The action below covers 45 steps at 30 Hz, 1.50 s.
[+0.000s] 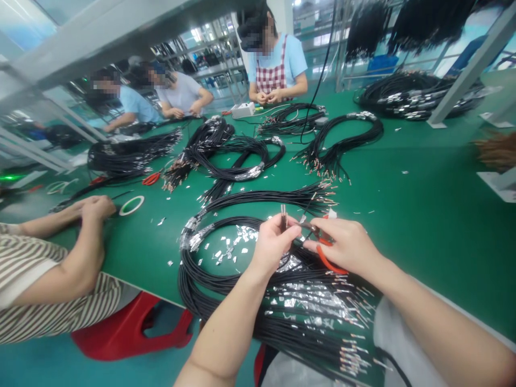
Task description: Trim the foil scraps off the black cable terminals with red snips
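My left hand is closed around a black cable, whose stripped end points up between thumb and fingers. Held in my right hand is a pair of scissors with orange-red handles; its blades reach toward the cable end at my left fingertips. Under both hands a large coil of black cables spreads over the near table edge, with many bare copper-coloured ends at the right. Silvery foil lies among these cables. Another bunch of cables runs just beyond my hands.
Foil scraps litter the green table. A tape roll and other red-handled scissors lie left. More cable coils sit farther back. A co-worker in stripes sits at my left near a red stool; several people work opposite.
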Available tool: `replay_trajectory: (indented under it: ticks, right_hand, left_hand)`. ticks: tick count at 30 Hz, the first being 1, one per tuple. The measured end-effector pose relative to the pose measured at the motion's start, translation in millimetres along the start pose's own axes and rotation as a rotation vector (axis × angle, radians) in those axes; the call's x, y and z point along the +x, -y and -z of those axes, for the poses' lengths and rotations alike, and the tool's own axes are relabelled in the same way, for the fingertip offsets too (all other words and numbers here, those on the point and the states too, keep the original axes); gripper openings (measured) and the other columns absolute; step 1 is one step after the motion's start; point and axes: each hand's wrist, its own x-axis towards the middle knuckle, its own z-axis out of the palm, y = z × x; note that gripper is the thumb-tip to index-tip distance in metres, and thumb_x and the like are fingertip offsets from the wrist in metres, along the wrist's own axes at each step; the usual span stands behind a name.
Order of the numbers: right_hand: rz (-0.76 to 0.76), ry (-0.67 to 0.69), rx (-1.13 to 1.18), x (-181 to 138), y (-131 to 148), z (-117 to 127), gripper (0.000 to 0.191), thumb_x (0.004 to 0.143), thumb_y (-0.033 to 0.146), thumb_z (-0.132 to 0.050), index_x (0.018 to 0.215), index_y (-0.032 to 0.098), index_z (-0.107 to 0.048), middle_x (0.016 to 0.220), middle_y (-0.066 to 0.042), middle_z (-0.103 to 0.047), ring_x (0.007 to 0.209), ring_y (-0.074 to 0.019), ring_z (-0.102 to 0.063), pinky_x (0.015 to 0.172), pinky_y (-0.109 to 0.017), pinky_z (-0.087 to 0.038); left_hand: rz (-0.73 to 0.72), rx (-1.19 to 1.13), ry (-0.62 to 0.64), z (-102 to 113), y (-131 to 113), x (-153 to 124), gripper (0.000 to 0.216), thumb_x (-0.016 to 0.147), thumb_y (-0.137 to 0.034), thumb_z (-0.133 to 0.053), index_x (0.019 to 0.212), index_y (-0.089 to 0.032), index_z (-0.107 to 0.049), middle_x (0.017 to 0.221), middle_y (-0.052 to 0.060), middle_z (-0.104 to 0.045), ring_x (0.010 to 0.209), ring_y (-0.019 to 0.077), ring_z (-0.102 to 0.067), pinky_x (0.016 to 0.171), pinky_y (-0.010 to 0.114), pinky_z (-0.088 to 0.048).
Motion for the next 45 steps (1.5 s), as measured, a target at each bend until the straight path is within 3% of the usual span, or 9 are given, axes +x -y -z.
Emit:
replay_trajectory:
  ticks: [8,13,16,23,27,31,34,41,45]
  right_hand:
    - [-0.120,0.005,0.196,3.6,-15.8,-7.2,0.034,0.074,0.048,-0.065,0.091,0.018,-0.068,0.062,-0.001,-0.063,0.056,-0.0155,-0.056,0.056,-0.028,-0.041]
    - [-0.455,-0.082,0.901,7.8,2.2,-1.6,0.027,0.073,0.043,-0.065,0.085,0.020,-0.057,0.061,0.002,-0.058,0.048,-0.0111,-0.050,0.047,-0.025,-0.041]
    - [-0.425,-0.200,1.102,8.0,20.3,2.7,0.025,0.070,0.033,-0.070,0.084,0.021,-0.054,0.074,0.000,-0.062,0.062,-0.0131,-0.058,0.058,-0.027,-0.048]
    - [-0.416,-0.304,1.051,4.7,28.1,4.0,0.016,0.070,0.022,-0.068,0.075,0.020,-0.053,0.073,0.001,-0.060,0.068,-0.0127,-0.059,0.068,-0.029,-0.050]
    - [-0.407,-0.320,1.055,3.4,26.2,1.9,0.017,0.070,0.021,-0.067,0.078,0.021,-0.052,0.072,0.001,-0.060,0.067,-0.0130,-0.059,0.066,-0.029,-0.050]
    - [-0.394,-0.276,1.076,1.9,24.9,-2.3,0.015,0.073,0.023,-0.064,0.078,0.022,-0.050,0.071,0.001,-0.059,0.062,-0.0126,-0.058,0.061,-0.028,-0.050]
    - [-0.381,-0.259,1.035,2.1,22.5,-4.5,0.014,0.074,0.024,-0.063,0.075,0.022,-0.050,0.070,0.001,-0.058,0.059,-0.0119,-0.057,0.059,-0.028,-0.050]
    - [-0.395,-0.315,0.905,4.9,23.0,-0.4,0.016,0.076,0.030,-0.063,0.073,0.021,-0.050,0.068,0.002,-0.055,0.060,-0.0116,-0.053,0.059,-0.026,-0.046]
    - [-0.359,-0.271,0.878,2.5,25.3,-1.9,0.018,0.073,0.028,-0.066,0.075,0.021,-0.049,0.068,0.003,-0.054,0.062,-0.0119,-0.052,0.059,-0.026,-0.045]
  left_hand:
    - [-0.051,-0.078,-0.045,2.3,-5.2,-0.4,0.022,0.065,-0.028,-0.071,0.072,-0.014,-0.055,0.057,-0.003,-0.053,0.035,-0.0009,-0.027,0.035,0.016,-0.015]
    - [-0.091,0.065,-0.073,-0.8,-2.9,-5.4,0.019,0.069,-0.029,-0.068,0.072,-0.015,-0.056,0.058,-0.004,-0.051,0.038,0.0009,-0.028,0.037,0.018,-0.019]
    - [-0.124,0.256,-0.016,-5.9,2.9,-8.5,0.016,0.072,-0.029,-0.065,0.071,-0.016,-0.058,0.057,-0.005,-0.050,0.044,0.0036,-0.033,0.043,0.019,-0.027]
    - [-0.112,0.261,0.033,-9.1,2.9,-9.0,0.015,0.068,-0.024,-0.069,0.071,-0.015,-0.058,0.059,-0.005,-0.050,0.051,0.0047,-0.039,0.049,0.019,-0.031]
    - [0.049,0.076,0.097,-6.3,1.5,-7.4,0.022,0.062,-0.026,-0.074,0.071,-0.014,-0.057,0.051,-0.006,-0.047,0.039,0.0012,-0.031,0.039,0.018,-0.021]
    - [0.229,-0.053,0.253,-3.8,-0.7,-6.5,0.029,0.062,-0.034,-0.074,0.071,-0.013,-0.057,0.054,-0.001,-0.056,0.033,-0.0002,-0.028,0.034,0.018,-0.012]
    - [0.268,-0.060,0.300,-4.5,-0.7,-5.5,0.030,0.062,-0.035,-0.074,0.070,-0.012,-0.057,0.056,0.000,-0.058,0.033,-0.0005,-0.028,0.034,0.018,-0.011]
    - [-0.029,0.225,-0.031,-10.0,6.5,-4.3,0.021,0.063,-0.027,-0.072,0.065,-0.015,-0.055,0.050,-0.006,-0.046,0.042,0.0035,-0.033,0.043,0.018,-0.024]
    - [-0.203,0.431,-0.125,-13.9,6.6,-8.5,0.018,0.067,-0.025,-0.069,0.062,-0.016,-0.054,0.054,-0.005,-0.048,0.050,0.0065,-0.038,0.050,0.020,-0.031]
